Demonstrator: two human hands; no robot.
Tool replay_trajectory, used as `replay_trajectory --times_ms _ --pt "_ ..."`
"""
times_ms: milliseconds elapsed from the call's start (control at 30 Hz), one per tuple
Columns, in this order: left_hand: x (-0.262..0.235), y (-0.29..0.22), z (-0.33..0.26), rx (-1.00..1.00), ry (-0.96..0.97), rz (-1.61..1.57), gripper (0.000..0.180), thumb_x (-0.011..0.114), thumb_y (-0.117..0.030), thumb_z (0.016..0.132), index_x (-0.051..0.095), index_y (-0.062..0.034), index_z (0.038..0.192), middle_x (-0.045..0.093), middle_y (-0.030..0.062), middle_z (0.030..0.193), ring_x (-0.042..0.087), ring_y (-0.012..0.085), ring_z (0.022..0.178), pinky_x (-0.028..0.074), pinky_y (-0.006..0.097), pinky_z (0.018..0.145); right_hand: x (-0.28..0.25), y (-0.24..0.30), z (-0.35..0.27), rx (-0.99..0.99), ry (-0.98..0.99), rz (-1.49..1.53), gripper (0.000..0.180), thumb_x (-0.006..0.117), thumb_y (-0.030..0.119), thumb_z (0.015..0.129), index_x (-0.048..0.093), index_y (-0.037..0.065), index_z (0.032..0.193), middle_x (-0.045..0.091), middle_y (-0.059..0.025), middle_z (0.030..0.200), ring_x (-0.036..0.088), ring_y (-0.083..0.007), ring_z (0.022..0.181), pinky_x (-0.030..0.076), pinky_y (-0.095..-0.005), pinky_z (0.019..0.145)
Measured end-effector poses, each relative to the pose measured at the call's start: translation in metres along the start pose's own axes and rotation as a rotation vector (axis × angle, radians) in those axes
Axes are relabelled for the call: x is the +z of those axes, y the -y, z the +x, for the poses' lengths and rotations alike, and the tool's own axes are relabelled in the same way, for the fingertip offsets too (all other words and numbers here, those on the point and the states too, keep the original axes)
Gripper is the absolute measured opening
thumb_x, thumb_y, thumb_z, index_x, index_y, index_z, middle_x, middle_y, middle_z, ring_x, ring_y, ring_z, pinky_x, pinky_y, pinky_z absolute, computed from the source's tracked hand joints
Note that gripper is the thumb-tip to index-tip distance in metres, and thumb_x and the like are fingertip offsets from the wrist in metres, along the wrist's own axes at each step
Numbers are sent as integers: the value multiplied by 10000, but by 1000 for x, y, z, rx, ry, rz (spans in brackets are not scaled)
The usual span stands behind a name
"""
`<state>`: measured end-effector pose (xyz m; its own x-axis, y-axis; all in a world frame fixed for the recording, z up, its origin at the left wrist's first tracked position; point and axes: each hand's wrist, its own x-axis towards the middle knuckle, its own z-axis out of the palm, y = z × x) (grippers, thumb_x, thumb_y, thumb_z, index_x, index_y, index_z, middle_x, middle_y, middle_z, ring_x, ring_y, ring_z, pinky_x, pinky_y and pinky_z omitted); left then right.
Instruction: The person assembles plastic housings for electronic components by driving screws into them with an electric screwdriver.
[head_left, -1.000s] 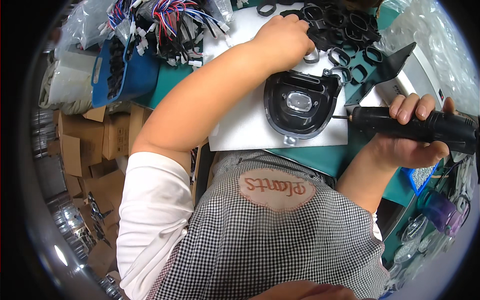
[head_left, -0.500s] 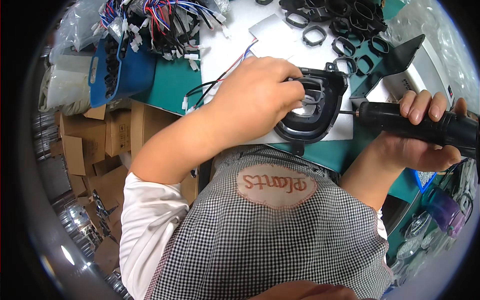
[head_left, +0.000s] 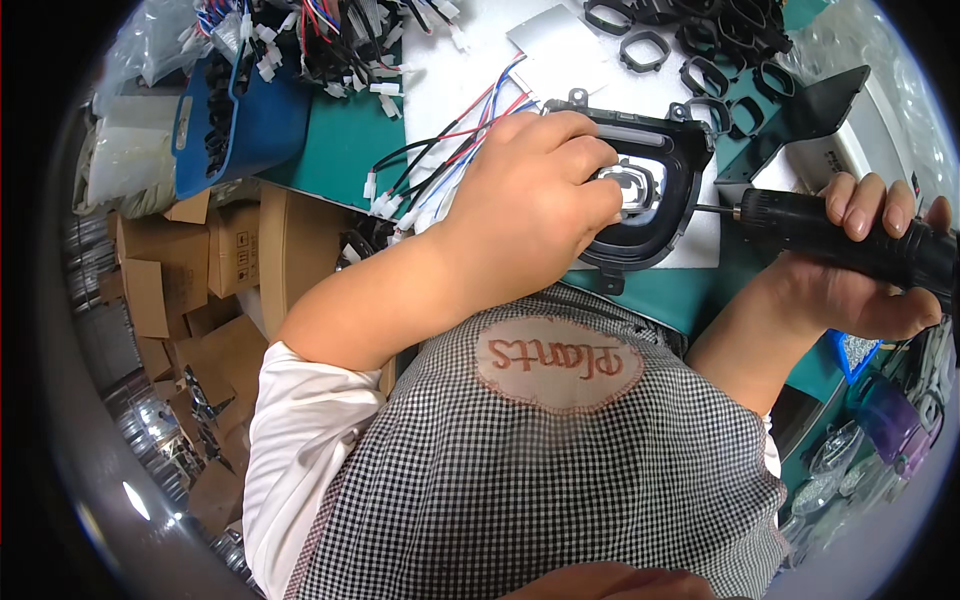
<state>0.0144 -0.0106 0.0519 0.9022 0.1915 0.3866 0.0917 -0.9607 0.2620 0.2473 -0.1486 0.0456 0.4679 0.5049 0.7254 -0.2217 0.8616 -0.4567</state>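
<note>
My left hand (head_left: 545,195) is closed over the left side of a black lamp housing (head_left: 688,165). Its fingertips rest by a clear, shiny oval lens (head_left: 638,188) in the housing's opening; the thumb is partly hidden. In my right hand (head_left: 850,270) lies a black electric screwdriver (head_left: 775,220), held level with fingers over the top. Its thin bit points left, with the tip at or close to the housing's right edge; contact cannot be told. Red, blue, white and black wires (head_left: 465,135) with white plugs run out beside my left hand.
Beneath the housing lies a white foam sheet (head_left: 440,70) on a green table. Black oval rings (head_left: 644,52) pile up at the back. A blue basket (head_left: 250,135) and wire bundles stand left; a black bracket (head_left: 815,120), white box and blue screw tray (head_left: 857,352) are right.
The housing has shifted slightly right in view and shows more of its top edge and lens. More wires show beside my left hand. The screwdriver stays in my right hand.
</note>
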Motion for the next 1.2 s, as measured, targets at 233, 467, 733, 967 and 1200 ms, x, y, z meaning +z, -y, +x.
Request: replay_trajectory --times_ms 233,467,733,967,1200 --pt "5 2 2 2 43 1 146 762 -149 639 646 -110 720 658 18 975 578 254 1030 423 408 819 -6 -2 3 -1 56 8 808 592 608 829 395 36 1365 574 -157 1011 579 -239 755 476 -379 680" --pt "1 6 3 14 95 44 91 725 -150 662 667 -124 727 665 19 1005 563 265 1091 415 422 854 1 -5 4 -1 30 41 788 607 589 825 417 34 1351 566 -151 996 565 -232 748 461 -374 672" --pt "-9 5 -5 -15 94 -22 164 714 -245 729 692 -176 876 651 24 1074 526 278 1156 408 448 905 3 10 -3 20 -124 -49 715 655 499 814 466 30 1319 521 -113 932 511 -199 699 406 -337 632" --pt "-35 87 13 -173 86 162 344 750 -172 718 665 -169 1051 640 45 1095 531 258 1137 434 413 932 9 6 0 8 -119 -94 721 641 522 826 456 36 1325 523 -118 919 514 -205 688 420 -344 620" --pt "-3 112 46 -63 482 186 729 799 -176 644 512 -216 1314 492 102 1334 437 263 1266 405 385 1018 19 7 2 -20 -126 -160 732 619 541 836 433 39 1335 529 -118 912 518 -206 667 439 -347 589"
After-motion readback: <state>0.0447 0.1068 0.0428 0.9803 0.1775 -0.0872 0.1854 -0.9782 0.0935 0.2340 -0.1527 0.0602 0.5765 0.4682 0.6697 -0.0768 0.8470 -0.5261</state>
